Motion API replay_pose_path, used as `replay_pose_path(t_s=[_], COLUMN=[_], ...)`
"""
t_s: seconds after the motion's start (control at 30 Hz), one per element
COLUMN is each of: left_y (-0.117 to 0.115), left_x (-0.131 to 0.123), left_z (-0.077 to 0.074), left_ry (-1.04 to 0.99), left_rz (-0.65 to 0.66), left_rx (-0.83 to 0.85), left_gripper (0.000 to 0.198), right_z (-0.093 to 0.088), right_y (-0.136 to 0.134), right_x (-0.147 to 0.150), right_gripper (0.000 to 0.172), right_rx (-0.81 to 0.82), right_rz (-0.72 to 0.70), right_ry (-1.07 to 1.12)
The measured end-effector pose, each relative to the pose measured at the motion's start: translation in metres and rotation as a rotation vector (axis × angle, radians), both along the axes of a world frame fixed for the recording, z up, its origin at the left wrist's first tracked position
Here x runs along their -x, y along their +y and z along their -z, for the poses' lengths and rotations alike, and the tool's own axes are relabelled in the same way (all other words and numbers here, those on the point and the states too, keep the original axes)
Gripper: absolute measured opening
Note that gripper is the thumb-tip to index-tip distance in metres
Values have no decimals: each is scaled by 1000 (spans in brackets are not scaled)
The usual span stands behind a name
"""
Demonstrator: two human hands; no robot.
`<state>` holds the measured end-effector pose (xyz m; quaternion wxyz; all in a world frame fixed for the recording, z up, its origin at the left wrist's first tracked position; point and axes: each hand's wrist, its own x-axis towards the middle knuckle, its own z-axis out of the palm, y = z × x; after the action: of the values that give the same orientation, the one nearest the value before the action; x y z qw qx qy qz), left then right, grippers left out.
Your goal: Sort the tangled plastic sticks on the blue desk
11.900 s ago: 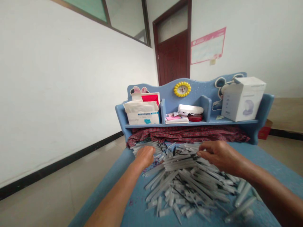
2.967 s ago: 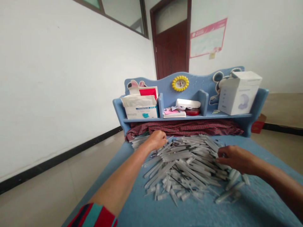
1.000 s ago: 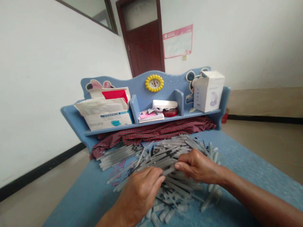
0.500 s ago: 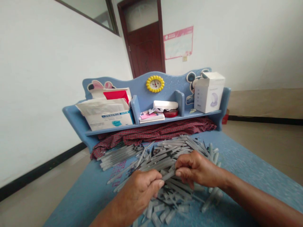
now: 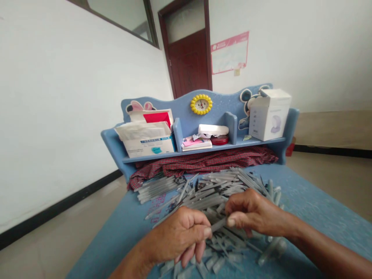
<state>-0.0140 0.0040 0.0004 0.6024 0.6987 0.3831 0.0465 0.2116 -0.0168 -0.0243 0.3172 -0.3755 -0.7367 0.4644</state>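
Observation:
A loose heap of several translucent grey pen barrels and short caps [image 5: 212,193] covers the middle of the blue desk [image 5: 314,209]. My left hand [image 5: 180,236] and my right hand [image 5: 255,217] meet over the near part of the heap. Both are closed in a pinch on one grey pen barrel [image 5: 218,224] that spans the gap between them. A neat row of barrels [image 5: 158,187] lies at the heap's far left.
A blue shelf [image 5: 203,149] stands at the desk's back with a mask box [image 5: 148,141], pink papers [image 5: 196,143], a red tin [image 5: 220,140] and a white carton [image 5: 269,116]. Red plaid cloth [image 5: 209,162] lies under it. A dark door [image 5: 190,64] is behind.
Both hands came together from the heap's sides and took hold of one barrel. In the last second they drew slightly nearer to me and the view shifted a little left.

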Motion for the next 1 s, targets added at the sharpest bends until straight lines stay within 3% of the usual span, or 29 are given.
replay_pose_path(t_s=[0.13,0.4,0.57,0.73,0.9,1.0], left_y=[-2,1,1,1,2,1], left_x=[-2,2,3,2,1,1], left_z=[0,5,8,9,12,11], left_ry=[3,-83,-97,-98,-105,-112], left_rz=[-18,16,12,-2,-16,-22], left_rx=[-23,34,21,21,30,36], left_gripper=[21,25,25,25,24,23], right_z=[0,1,5,5,7,6], right_y=[-2,-3,-3,-4,-3,-4], right_x=[1,3,4,5,7,7], right_gripper=[40,32,41,32,38,35], right_rx=[-111,105,21,128,3,76], right_rz=[23,-26,15,-15,67,43], right_ry=[-116,84,-37,64,-71,-13])
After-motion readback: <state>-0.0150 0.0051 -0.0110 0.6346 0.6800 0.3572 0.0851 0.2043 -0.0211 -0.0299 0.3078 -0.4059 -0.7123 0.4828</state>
